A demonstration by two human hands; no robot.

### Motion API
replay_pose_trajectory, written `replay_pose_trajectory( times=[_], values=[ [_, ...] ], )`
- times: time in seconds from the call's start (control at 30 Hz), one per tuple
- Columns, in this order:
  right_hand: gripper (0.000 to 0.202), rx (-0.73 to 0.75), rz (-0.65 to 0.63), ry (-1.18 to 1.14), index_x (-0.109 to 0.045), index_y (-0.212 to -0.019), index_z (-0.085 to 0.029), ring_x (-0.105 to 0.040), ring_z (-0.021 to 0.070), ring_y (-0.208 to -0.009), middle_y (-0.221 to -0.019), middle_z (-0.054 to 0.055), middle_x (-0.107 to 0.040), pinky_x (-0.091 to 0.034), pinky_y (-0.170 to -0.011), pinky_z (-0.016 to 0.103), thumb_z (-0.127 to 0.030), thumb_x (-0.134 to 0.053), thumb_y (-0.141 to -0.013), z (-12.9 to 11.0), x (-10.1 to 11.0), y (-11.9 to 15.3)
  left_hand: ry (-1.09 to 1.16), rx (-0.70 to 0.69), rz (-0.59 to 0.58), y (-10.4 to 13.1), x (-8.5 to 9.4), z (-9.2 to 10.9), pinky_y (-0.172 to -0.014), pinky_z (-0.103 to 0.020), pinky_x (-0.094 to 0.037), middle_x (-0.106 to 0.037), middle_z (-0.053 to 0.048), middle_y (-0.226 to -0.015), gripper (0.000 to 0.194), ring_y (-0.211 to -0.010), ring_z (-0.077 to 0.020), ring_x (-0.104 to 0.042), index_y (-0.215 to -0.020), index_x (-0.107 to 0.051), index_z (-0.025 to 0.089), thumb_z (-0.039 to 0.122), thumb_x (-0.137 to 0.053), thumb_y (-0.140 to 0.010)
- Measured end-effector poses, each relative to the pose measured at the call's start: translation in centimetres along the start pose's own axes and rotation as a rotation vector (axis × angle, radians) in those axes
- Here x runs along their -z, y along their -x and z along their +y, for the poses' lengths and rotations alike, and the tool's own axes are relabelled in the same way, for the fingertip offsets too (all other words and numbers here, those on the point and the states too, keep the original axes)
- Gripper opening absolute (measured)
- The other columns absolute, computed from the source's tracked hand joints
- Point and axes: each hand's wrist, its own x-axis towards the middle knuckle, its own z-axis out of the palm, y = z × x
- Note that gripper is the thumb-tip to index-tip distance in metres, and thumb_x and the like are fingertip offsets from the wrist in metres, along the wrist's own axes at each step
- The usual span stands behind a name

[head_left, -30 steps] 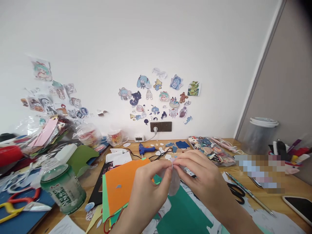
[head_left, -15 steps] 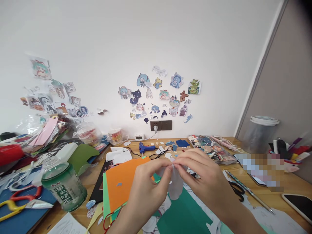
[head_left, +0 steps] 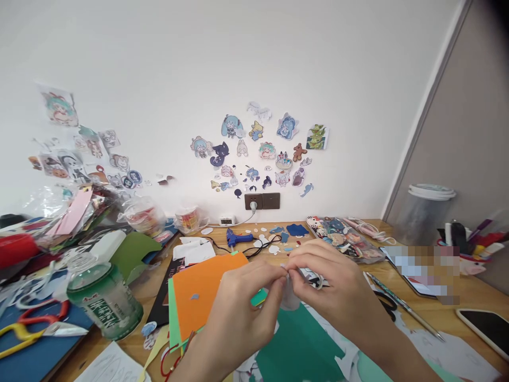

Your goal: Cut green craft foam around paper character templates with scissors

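Observation:
Pinched fingertips of my left hand (head_left: pixel 244 305) and my right hand (head_left: pixel 332 289) meet at the top of a small, pale, thin sheet (head_left: pixel 290 298). Whether it is paper or film I cannot tell. Its lower part hangs between the hands, largely hidden by the fingers. Below them lies a dark green paper sheet (head_left: pixel 296 345) with a notched right edge. Orange paper (head_left: pixel 204 292) rests on light green paper to the left of my left hand. Black-handled scissors (head_left: pixel 385 305) are partly hidden beyond my right forearm.
A blue glue gun (head_left: pixel 238 239) with a black cord lies at the back among paper scraps. At the left are a green-labelled jar (head_left: pixel 105 302) and yellow-and-red-handled scissors (head_left: pixel 43 329). To the right are a pen (head_left: pixel 407 307) and a phone (head_left: pixel 487 329).
Both hands have shifted slightly right with the pale sheet, and less of it shows below the fingers. The pinch is kept. The view has moved a little.

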Motion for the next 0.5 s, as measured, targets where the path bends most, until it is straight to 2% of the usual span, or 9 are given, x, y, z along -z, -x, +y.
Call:
replay_pose_trajectory(
  times=[0.13,0.27,0.4,0.5],
  values=[
    [0.017,0.01,-0.022,-0.033,-0.063,-0.078,-0.019,-0.055,0.0139,-0.078,-0.077,-0.003,-0.064,-0.045,-0.083,0.032,-0.004,-0.056,-0.081,-0.04,0.39,-0.2,0.001,0.01,-0.008,0.14,0.35,-0.02,-0.063,-0.018,-0.044,-0.066,0.001,-0.071,0.015,-0.064,-0.01,-0.058,-0.083,-0.064,0.019,0.014,-0.051,-0.088],
    [0.014,0.013,-0.048,-0.028,-0.064,-0.079,-0.019,-0.056,0.013,-0.079,-0.078,-0.003,-0.065,-0.044,-0.085,0.031,-0.008,-0.058,-0.084,-0.2,0.64,-0.16,0.016,0.015,-0.005,0.11,0.46,-0.04,-0.062,-0.018,-0.043,-0.067,0.002,-0.073,0.016,-0.065,-0.0096,-0.058,-0.083,-0.064,0.02,0.013,-0.051,-0.088],
    [0.014,0.022,-0.02,-0.018,-0.064,-0.078,-0.018,-0.056,0.0131,-0.077,-0.076,-0.002,-0.064,-0.045,-0.075,0.029,-0.006,-0.058,-0.082,-0.41,0.52,-0.02,-0.011,0.006,-0.024,0.1,0.42,0.0,-0.06,-0.02,-0.043,-0.066,0.001,-0.07,0.016,-0.062,-0.0105,-0.057,-0.081,-0.064,0.018,0.014,-0.05,-0.088],
    [0.015,0.021,-0.013,-0.01,-0.062,-0.076,-0.017,-0.056,0.013,-0.075,-0.075,-0.002,-0.063,-0.044,-0.075,0.03,-0.003,-0.056,-0.08,-0.47,0.29,-0.04,-0.025,-0.003,-0.046,0.17,0.42,0.0,-0.06,-0.02,-0.042,-0.066,-0.001,-0.07,0.016,-0.062,-0.011,-0.056,-0.082,-0.064,0.017,0.014,-0.049,-0.088]
  ],
)
